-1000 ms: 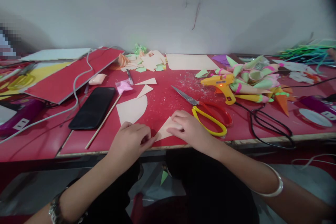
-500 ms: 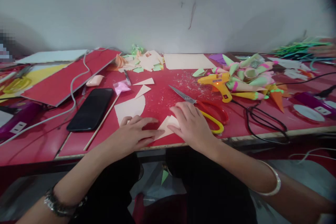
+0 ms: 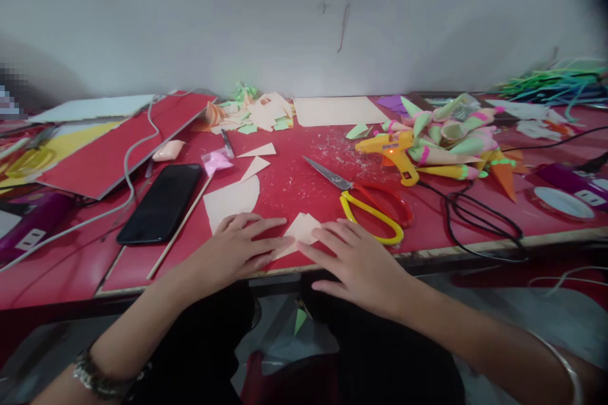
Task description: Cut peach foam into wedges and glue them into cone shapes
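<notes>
Between my hands, at the front edge of the red table, lies a small folded piece of cream paper (image 3: 303,228). My left hand (image 3: 240,245) rests flat with its fingers apart, the tips on the paper's left side. From the other side, my right hand (image 3: 354,259) touches the paper's right part with spread fingers. Scissors (image 3: 373,218) with one yellow and one red handle lie just beyond my right hand, blades pointing away to the left. A larger cream paper piece (image 3: 232,199) with a curved edge lies beyond my left hand, its near part covered.
On the left are a black phone (image 3: 161,202), a thin stick (image 3: 180,228) and a red board (image 3: 128,139). A yellow glue gun (image 3: 392,150) lies beside several paper cones (image 3: 451,133), its black cord (image 3: 475,221) coiled near the edge. Paper scraps (image 3: 266,111) are heaped by the wall.
My right hand has slid toward me and its fingers have spread out, uncovering more of the folded paper and the yellow scissor handle. A person's hand at the far right is gone from view.
</notes>
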`<state>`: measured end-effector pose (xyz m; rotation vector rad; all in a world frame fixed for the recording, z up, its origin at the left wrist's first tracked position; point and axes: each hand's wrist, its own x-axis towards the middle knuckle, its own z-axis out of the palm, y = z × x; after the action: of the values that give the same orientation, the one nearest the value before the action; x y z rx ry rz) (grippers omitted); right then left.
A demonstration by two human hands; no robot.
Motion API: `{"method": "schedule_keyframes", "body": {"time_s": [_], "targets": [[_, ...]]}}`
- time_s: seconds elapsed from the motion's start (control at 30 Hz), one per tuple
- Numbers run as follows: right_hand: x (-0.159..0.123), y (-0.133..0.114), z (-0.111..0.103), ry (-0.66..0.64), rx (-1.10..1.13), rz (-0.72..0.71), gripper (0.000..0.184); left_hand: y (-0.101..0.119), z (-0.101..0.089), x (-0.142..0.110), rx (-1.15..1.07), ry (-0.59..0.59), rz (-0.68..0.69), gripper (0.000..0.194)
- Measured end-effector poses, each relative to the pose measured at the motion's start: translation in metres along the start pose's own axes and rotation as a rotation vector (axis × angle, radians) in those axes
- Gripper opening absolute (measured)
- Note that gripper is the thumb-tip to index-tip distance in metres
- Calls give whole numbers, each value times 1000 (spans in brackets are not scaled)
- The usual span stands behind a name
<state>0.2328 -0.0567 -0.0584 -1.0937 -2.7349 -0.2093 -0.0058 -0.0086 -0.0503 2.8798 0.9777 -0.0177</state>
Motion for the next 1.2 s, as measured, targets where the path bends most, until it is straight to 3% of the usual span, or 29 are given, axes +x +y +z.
{"method": "schedule_keyframes", "body": {"time_s": [0.37,0.5,0.6,0.73,0.8,0.9,1.03,1.2], "targets": [[-22,12,-6,17,-35,137,49,-7,3,2,5,-10,68,39],[-23,14,-11,8,30,141,46,-12,-6,1,-20,-42,162,41],[-22,22,-14,25,127,154,36,-13,-16,2,-70,-96,139,41],[-22,43,-15,121,116,473,32,-16,-23,5,-131,-164,130,44],[-23,54,-13,84,97,615,37,-19,-23,7,-159,-191,133,47],[-22,63,-11,24,170,673,36,-22,-22,7,-188,-212,131,49],[-7,65,-10,64,311,660,29,-22,-22,5,-214,-171,125,54],[38,66,-6,107,321,662,21,-18,-25,5,-202,-195,88,62]]}}
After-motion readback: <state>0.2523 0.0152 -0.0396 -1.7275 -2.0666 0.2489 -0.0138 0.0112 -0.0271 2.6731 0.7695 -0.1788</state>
